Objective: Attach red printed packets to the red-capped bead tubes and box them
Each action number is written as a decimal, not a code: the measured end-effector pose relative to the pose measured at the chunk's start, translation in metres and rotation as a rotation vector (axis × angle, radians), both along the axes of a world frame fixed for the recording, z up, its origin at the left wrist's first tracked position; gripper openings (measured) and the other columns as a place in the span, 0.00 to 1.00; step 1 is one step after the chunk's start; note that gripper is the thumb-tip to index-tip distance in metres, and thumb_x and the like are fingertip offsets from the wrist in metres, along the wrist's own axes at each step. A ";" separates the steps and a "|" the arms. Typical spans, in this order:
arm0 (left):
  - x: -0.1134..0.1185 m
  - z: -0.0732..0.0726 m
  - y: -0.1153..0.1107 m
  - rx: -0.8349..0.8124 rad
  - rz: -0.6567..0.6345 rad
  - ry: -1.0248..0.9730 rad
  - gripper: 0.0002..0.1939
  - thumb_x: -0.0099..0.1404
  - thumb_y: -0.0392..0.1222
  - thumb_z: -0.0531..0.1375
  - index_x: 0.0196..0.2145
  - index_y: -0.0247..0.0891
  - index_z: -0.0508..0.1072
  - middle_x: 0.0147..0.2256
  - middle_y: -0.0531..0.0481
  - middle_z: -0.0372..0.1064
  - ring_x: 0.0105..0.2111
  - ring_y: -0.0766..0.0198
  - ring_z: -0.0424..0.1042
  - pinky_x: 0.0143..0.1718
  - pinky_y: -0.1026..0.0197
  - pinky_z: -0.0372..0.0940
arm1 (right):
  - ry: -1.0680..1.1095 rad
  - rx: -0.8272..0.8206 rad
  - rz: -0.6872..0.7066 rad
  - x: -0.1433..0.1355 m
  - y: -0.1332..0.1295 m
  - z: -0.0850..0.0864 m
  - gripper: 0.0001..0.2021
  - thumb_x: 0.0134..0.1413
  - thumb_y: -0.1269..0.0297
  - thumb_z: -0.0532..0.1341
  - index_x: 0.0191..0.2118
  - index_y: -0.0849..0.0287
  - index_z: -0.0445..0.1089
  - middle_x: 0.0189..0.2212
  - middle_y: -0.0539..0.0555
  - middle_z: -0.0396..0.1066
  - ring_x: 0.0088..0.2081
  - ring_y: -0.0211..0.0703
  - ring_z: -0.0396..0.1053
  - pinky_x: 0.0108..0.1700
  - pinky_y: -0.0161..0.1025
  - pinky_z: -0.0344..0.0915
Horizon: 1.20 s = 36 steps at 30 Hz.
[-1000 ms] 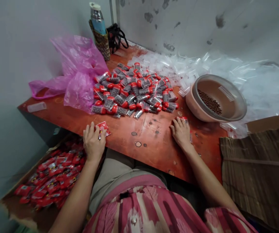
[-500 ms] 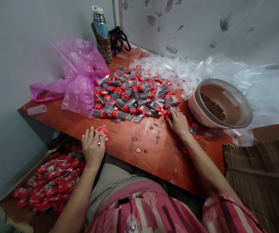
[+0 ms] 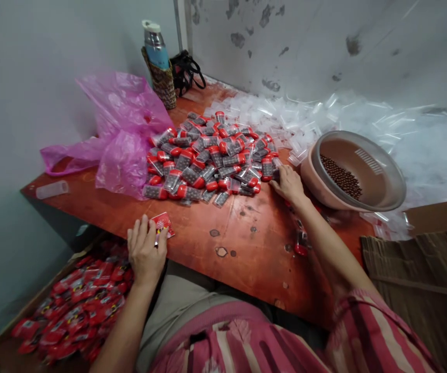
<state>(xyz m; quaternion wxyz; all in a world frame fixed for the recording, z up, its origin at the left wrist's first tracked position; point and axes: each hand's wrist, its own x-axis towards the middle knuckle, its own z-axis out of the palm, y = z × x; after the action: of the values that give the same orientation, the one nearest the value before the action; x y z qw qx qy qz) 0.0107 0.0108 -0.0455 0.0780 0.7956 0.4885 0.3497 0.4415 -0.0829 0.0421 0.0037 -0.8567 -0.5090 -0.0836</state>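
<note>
My left hand [image 3: 145, 251] rests at the table's front edge, with fingers and thumb on a small red printed packet [image 3: 164, 225]. My right hand [image 3: 290, 185] reaches to the right edge of a heap of clear, red-capped tubes [image 3: 207, 160] filled with dark beads. Its fingers bend down beside the outermost tubes; the fingertips are hidden, so whether it grasps one does not show. Under my right forearm, a few loose red-capped tubes [image 3: 301, 243] lie on the tabletop, partly covered by the arm.
A nested bowl [image 3: 312, 181] with brown beads stands right, before many clear empty tubes [image 3: 421, 150]. A pink plastic bag [image 3: 124, 150], a clear tube [image 3: 52, 189] and a flask [image 3: 157, 49] are left. Below sits a box of red packets [image 3: 79, 300]; cardboard [image 3: 421, 274] is right.
My right hand has moved slightly right, off the red caps it was touching. More loose tubes show below the forearm. My left hand stays on the packet; the view has shifted slightly.
</note>
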 end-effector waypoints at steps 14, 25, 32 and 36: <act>0.000 0.000 0.000 0.079 -0.026 0.034 0.22 0.64 0.42 0.58 0.55 0.34 0.67 0.58 0.34 0.59 0.61 0.49 0.56 0.61 0.43 0.50 | 0.083 0.053 -0.267 0.001 -0.017 0.009 0.22 0.58 0.51 0.52 0.50 0.62 0.66 0.47 0.67 0.69 0.46 0.59 0.68 0.42 0.50 0.64; 0.000 0.000 -0.001 0.065 -0.016 0.036 0.22 0.64 0.42 0.57 0.55 0.35 0.67 0.58 0.34 0.60 0.61 0.49 0.56 0.61 0.43 0.50 | 0.296 0.218 -0.187 0.018 0.050 -0.009 0.19 0.59 0.57 0.48 0.46 0.62 0.69 0.46 0.64 0.70 0.49 0.55 0.64 0.50 0.49 0.61; 0.000 0.000 -0.001 0.017 -0.009 -0.005 0.21 0.64 0.43 0.57 0.54 0.36 0.67 0.58 0.35 0.59 0.61 0.49 0.56 0.62 0.42 0.49 | 0.232 0.168 -0.231 0.015 0.003 -0.012 0.17 0.58 0.62 0.47 0.44 0.63 0.69 0.47 0.65 0.69 0.50 0.56 0.63 0.51 0.49 0.60; 0.000 -0.001 -0.001 0.015 -0.013 0.000 0.21 0.64 0.43 0.57 0.55 0.37 0.67 0.59 0.36 0.59 0.61 0.49 0.56 0.62 0.42 0.49 | 0.169 0.056 -0.340 0.002 -0.034 -0.006 0.19 0.58 0.60 0.48 0.46 0.63 0.69 0.48 0.66 0.69 0.49 0.60 0.65 0.48 0.55 0.63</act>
<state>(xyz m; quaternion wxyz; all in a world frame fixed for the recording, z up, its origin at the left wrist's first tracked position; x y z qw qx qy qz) 0.0104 0.0095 -0.0467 0.0740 0.7993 0.4808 0.3529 0.4435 -0.1164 0.0360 0.0561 -0.9339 -0.3522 -0.0248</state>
